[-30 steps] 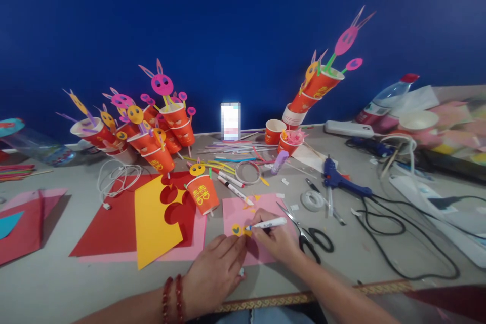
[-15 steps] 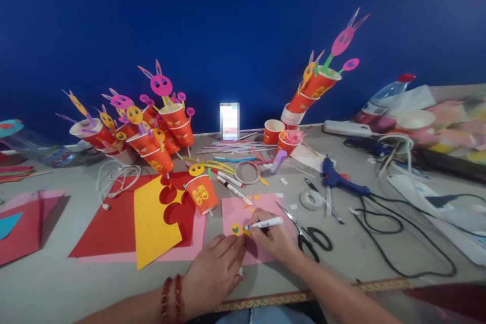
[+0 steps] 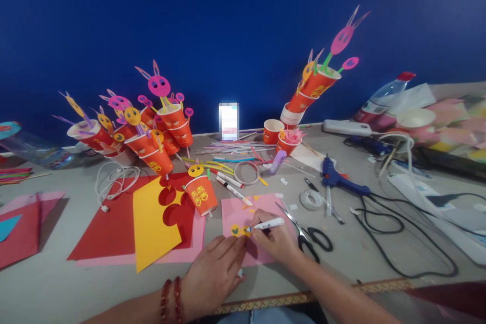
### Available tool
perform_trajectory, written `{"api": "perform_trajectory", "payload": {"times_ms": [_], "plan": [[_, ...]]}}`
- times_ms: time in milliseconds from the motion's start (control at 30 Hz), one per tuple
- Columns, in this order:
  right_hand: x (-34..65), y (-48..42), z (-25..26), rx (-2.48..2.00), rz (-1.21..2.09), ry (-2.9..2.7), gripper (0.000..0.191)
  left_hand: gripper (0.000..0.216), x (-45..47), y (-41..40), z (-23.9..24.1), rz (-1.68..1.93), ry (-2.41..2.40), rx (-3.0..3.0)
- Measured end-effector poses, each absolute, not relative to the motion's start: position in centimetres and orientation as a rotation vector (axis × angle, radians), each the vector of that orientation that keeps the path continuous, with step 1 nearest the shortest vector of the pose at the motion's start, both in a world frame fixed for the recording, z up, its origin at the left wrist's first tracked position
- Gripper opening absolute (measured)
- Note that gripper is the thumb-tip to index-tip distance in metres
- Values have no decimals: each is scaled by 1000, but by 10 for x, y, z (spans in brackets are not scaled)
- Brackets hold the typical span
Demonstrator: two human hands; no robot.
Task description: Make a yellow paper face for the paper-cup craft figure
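Note:
My right hand [image 3: 275, 238] grips a white acrylic marker [image 3: 270, 223], its tip down on a small yellow paper circle [image 3: 246, 231]. Beside that circle is another yellow circle [image 3: 235, 231] with a dark heart shape on it. Both are on a pink sheet [image 3: 231, 207]. My left hand [image 3: 216, 271] rests at the sheet's lower left, fingertips against the circle being marked. A small white and teal end, apparently a marker cap [image 3: 240, 273], shows between its thumb and fingers; most of it is hidden.
Scissors [image 3: 304, 238], clear tape [image 3: 311, 200] and a blue glue gun [image 3: 339, 178] with its cord lie right. Decorated red cups [image 3: 152, 162] stand left behind yellow paper [image 3: 152, 233]. One decorated cup [image 3: 203, 195] and capped markers [image 3: 231, 190] are just beyond my hands.
The marker's tip and my right hand have shifted very slightly over the yellow circle. My left hand stays in place.

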State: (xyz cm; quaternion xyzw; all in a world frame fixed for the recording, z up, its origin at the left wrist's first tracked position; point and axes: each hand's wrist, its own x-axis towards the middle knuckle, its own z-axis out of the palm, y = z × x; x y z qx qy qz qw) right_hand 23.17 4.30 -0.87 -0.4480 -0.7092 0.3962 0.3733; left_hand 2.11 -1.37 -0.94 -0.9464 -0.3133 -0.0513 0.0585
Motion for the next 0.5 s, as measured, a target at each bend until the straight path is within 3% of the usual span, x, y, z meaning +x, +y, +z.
{"api": "perform_trajectory", "payload": {"times_ms": [500], "plan": [[232, 43, -8, -1154, 1016, -1812, 14, 50, 21, -15, -9, -111, -963, -2894]]}}
